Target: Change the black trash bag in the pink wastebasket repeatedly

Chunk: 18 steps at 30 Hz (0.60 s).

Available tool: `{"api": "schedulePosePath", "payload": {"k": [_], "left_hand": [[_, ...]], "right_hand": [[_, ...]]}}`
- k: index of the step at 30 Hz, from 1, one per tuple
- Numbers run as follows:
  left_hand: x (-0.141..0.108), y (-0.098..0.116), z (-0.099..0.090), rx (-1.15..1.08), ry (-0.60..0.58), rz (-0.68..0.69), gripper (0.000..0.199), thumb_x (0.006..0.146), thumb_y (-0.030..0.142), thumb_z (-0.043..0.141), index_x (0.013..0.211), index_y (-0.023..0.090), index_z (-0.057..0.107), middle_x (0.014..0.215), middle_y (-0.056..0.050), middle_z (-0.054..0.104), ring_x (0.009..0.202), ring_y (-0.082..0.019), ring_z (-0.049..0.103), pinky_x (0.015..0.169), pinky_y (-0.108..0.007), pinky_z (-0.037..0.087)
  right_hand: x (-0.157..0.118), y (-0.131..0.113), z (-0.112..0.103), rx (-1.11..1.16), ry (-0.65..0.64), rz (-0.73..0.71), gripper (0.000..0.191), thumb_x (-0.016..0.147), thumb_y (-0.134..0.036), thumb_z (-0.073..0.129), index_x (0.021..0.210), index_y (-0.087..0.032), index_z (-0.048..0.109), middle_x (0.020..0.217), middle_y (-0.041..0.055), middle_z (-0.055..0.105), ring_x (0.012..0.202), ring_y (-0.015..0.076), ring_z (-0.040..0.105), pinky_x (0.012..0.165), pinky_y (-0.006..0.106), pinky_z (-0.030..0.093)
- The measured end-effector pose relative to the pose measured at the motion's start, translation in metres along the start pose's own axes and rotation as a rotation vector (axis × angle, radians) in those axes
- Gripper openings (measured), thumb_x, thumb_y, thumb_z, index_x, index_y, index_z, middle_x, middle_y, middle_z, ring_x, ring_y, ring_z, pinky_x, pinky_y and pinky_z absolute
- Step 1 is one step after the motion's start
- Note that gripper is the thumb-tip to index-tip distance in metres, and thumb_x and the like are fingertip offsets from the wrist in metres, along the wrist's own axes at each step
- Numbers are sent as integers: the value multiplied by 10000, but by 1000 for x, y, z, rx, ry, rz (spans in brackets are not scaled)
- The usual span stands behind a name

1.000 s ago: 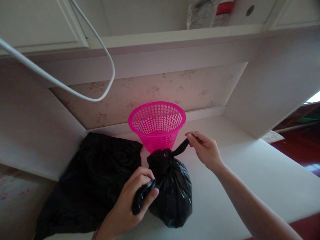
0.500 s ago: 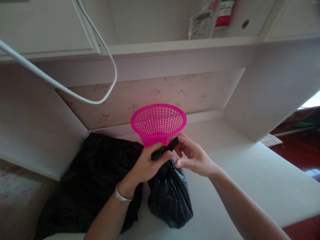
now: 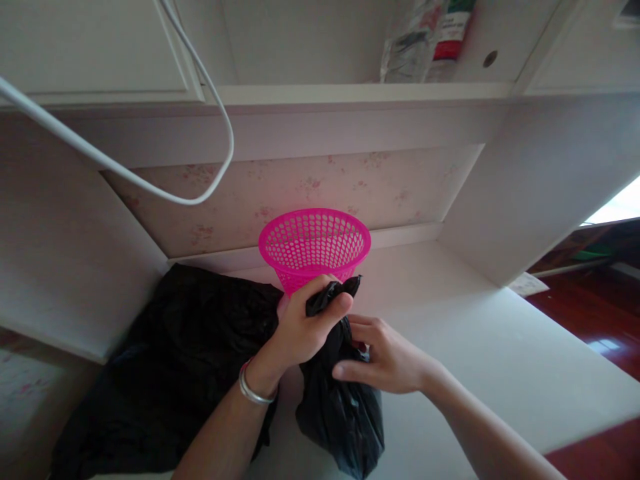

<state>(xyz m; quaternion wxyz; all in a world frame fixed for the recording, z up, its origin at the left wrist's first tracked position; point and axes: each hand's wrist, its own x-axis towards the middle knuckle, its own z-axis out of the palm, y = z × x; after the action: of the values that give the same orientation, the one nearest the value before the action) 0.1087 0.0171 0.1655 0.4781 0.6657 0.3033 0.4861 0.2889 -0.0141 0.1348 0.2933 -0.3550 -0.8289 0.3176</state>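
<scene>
1. A person's left hand (image 3: 313, 327), with a silver bracelet (image 3: 255, 392) at the wrist, is clamped around the gathered top of a bulging black bag (image 3: 345, 427); a twisted end pokes out between thumb and fingers.
2. The right hand (image 3: 393, 357) is at the bag's right side, its thumb spread apart from the fingers. The fingertips reach in by the neck; whether they grip it cannot be told.
3. The bag hangs below the left hand, over a white desk (image 3: 465, 333), in front of a pink basket (image 3: 316, 243). Whether its bottom touches the desk is unclear.
4. The basket, a mesh one, stands upright near a flowered panel (image 3: 300, 183) at the back.
5. To the left lies a large, crumpled black heap (image 3: 165, 373).
6. Above, a white cable (image 3: 185, 200) loops down at left; a shelf holds a bottle (image 3: 453, 33) with a red band.
</scene>
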Motion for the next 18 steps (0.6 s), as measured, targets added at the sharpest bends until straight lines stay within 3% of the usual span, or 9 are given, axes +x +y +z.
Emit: {"api": "schedulePosePath", "payload": {"k": [2, 3, 6, 9, 13, 18], "left_hand": [[1, 1, 6, -20, -8, 28, 446, 902, 609, 679, 760, 205, 552, 714, 28, 505, 677, -137, 468, 649, -276, 409], [1, 2, 8, -22, -15, 45, 427, 907, 595, 679, 775, 205, 566, 726, 25, 514, 690, -141, 480, 664, -278, 420], [2, 3, 12, -10, -44, 56, 399, 909, 585, 681, 812, 208, 594, 741, 19, 533, 711, -153, 507, 686, -288, 440], [3, 0, 11, -33, -60, 69, 393, 904, 593, 685, 867, 207, 618, 807, 1, 571, 763, -169, 541, 724, -300, 462], [0, -13, 8, -161, -48, 179, 389, 846, 570, 771, 933, 216, 634, 1001, -38, 581, 913, -184, 568, 792, -303, 486], [-21, -39, 7, -221, 95, -32, 378, 863, 546, 757, 858, 211, 583, 915, -11, 542, 744, -136, 525, 687, -285, 455]], "right_hand": [[-2, -4, 4, -36, 33, 30, 534, 805, -696, 751, 870, -169, 695, 827, 54, 654, 699, 174, 560, 602, 286, 436], [-3, -5, 7, -59, 69, 41, 517, 828, -684, 736, 878, -171, 700, 839, 63, 674, 708, 183, 582, 615, 293, 446], [-6, -4, 16, -127, 156, 29, 389, 1026, -486, 551, 826, -184, 691, 813, 73, 692, 709, 187, 621, 655, 310, 471], [-13, -1, 15, -183, 145, -9, 354, 1065, -347, 473, 837, -196, 697, 769, 63, 680, 682, 183, 612, 641, 310, 464], [-25, 0, -6, -211, 146, 10, 321, 1060, -346, 490, 916, -211, 743, 807, 71, 709, 707, 201, 642, 636, 313, 471], [-42, 7, -43, -188, 226, 101, 362, 1040, -407, 522, 848, -216, 762, 795, 70, 717, 691, 214, 660, 634, 325, 509]]}}
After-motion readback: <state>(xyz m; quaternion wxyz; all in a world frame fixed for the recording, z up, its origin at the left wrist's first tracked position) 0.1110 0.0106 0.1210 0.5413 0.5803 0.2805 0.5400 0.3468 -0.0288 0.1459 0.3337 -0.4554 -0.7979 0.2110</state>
